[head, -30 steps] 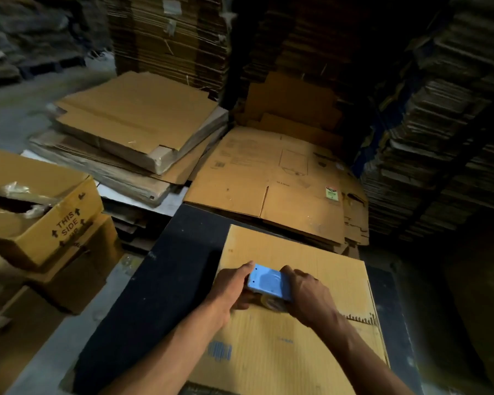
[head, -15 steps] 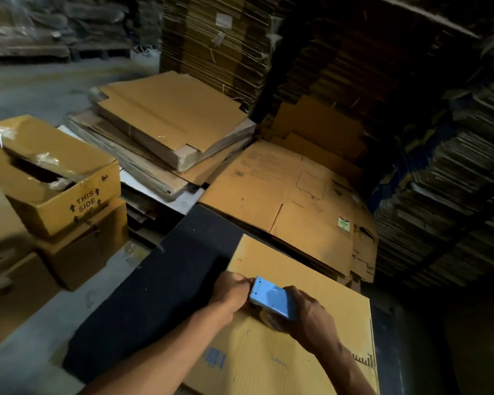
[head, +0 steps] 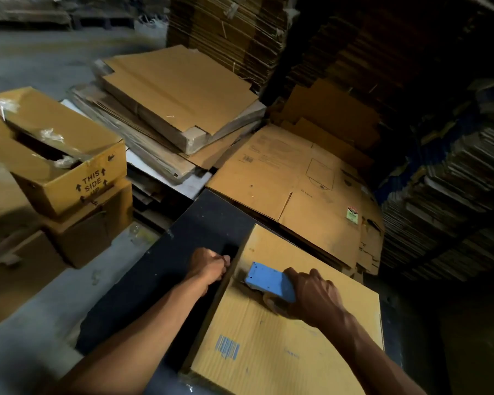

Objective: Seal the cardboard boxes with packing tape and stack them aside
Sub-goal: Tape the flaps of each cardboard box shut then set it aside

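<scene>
A closed brown cardboard box [head: 297,352] lies on a black table [head: 160,280] right in front of me. On its top near the left edge sits a blue tape dispenser [head: 268,280], with the tape roll [head: 274,305] under it. My right hand [head: 314,295] grips the dispenser from behind. My left hand [head: 210,265] is at the box's left edge, fingers curled over the side. A faint glossy strip of tape seems to run from the dispenser to that hand; the tape end itself is hidden.
An open box marked "THIS SIDE UP" [head: 77,178] tops stacked boxes on the left. Flattened cartons [head: 177,92] are piled behind the table, and more flat sheets [head: 297,189] lie beyond the box. Tall cardboard stacks [head: 454,195] wall off the right side.
My left hand moved from beside the dispenser to the box's left edge. The dispenser and my right hand stayed on top. My view swung left.
</scene>
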Motion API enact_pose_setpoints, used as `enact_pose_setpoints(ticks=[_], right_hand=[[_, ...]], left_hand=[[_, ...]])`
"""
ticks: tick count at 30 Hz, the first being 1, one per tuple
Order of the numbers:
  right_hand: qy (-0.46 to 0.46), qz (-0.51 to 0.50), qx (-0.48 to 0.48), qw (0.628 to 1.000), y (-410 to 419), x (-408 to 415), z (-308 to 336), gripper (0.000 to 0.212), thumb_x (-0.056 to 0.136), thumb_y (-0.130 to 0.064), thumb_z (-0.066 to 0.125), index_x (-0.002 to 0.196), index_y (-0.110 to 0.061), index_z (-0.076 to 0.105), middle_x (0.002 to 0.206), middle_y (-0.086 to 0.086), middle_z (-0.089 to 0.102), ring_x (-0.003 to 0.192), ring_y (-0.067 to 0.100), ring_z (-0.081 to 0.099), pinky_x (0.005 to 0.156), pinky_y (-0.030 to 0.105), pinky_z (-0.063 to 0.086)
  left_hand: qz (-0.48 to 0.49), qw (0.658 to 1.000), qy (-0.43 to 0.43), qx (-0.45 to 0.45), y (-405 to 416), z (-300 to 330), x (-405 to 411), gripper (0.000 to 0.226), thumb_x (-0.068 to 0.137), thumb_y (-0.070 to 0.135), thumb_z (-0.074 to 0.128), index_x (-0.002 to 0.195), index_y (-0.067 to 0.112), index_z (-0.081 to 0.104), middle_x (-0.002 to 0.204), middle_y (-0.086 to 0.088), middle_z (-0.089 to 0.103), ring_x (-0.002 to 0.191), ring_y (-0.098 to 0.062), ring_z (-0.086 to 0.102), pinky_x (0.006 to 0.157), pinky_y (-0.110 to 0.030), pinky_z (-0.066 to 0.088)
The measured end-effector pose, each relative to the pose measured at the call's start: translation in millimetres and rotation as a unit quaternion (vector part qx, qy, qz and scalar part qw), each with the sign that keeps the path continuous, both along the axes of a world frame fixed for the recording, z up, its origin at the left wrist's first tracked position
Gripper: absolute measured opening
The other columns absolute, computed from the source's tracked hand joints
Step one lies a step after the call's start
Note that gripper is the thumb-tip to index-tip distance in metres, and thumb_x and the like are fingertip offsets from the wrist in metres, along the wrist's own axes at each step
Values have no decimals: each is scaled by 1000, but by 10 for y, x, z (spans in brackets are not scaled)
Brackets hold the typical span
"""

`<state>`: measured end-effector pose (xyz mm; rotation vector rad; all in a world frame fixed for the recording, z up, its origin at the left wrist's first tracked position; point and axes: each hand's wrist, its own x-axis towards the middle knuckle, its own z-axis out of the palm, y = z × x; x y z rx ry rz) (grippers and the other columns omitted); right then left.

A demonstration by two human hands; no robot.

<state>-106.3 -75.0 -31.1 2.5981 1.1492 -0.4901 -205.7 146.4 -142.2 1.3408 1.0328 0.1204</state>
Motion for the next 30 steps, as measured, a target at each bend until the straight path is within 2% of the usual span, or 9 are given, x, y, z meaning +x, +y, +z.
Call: enact_pose_setpoints(ticks=[3, 8, 14, 18, 22, 23, 25, 28, 30], right_hand=[[0, -8, -41, 999, -21, 41, 17, 69, 87, -71, 61, 138, -31, 39, 121, -6, 62, 118, 18, 51, 92, 41, 53], [-8, -19, -64, 998, 72, 8, -13, 70, 86, -70, 63, 138, -31, 38, 114, -6, 63, 114, 17, 53, 85, 37, 56], [-18, 1, -120, 993, 188, -13, 7, 76, 82, -73, 66, 138, -30, 38, 117, -6, 64, 115, 19, 53, 87, 38, 55], [-17, -5, -173, 985, 300, -47, 39, 109, 64, -84, 72, 149, -31, 30, 130, -4, 59, 124, 21, 46, 98, 41, 49], [-15, -4, -208, 978, 500, -157, 144, 149, 40, -105, 44, 163, -30, 7, 157, 1, 35, 147, 30, 23, 113, 52, 35], [-20, -1, -213, 977, 567, -183, 151, 148, 40, -105, 40, 163, -30, 9, 162, 2, 29, 151, 33, 14, 116, 55, 30], [-27, -1, -200, 980, 695, -225, 133, 135, 53, -103, 48, 163, -32, 13, 165, 3, 23, 155, 35, 5, 120, 58, 24], [-24, 14, -167, 986, 790, -287, 51, 114, 72, -91, 55, 162, -38, 11, 167, 0, 19, 156, 35, 1, 122, 58, 20], [-25, 36, -154, 987, 785, -310, 8, 106, 78, -88, 54, 162, -40, 12, 169, -1, 15, 156, 34, -1, 123, 58, 17]], left_hand=[[23, 999, -3, -26, 103, -232, -92, 15, 93, 10, 74, 81, 0, 78, 59, -5, 69, 54, -18, 61, 56, -33, 50], [14, 999, -21, -39, 79, -429, -143, 25, 96, 20, 74, 73, 11, 77, 58, 0, 69, 58, -18, 63, 63, -36, 54], [-32, 999, 3, -43, -60, -606, -168, 28, 100, 34, 68, 84, 13, 76, 84, -7, 76, 80, -21, 69, 70, -28, 50], [-85, 994, 53, 35, -178, -693, -104, 30, 100, 48, 64, 94, 22, 77, 93, 0, 76, 91, -22, 71, 79, -34, 58], [-110, 975, 105, 163, -241, -665, -161, 44, 101, 57, 54, 99, 17, 72, 104, -6, 75, 104, -32, 70, 79, -36, 54], [-119, 973, 119, 160, -252, -690, -196, 51, 100, 63, 50, 103, 17, 70, 111, -9, 74, 110, -35, 67, 83, -37, 52], [-142, 972, 152, 106, -268, -782, -277, 56, 100, 67, 46, 112, 16, 68, 122, -14, 70, 118, -38, 64, 90, -39, 52], [-171, 968, 160, 86, -266, -935, -391, 32, 104, 43, 51, 115, 18, 66, 128, -14, 68, 121, -38, 63, 92, -40, 52], [-125, 980, 112, 110, -253, -943, -431, 22, 103, 36, 54, 110, 21, 68, 120, -8, 72, 115, -34, 66, 87, -35, 52]])
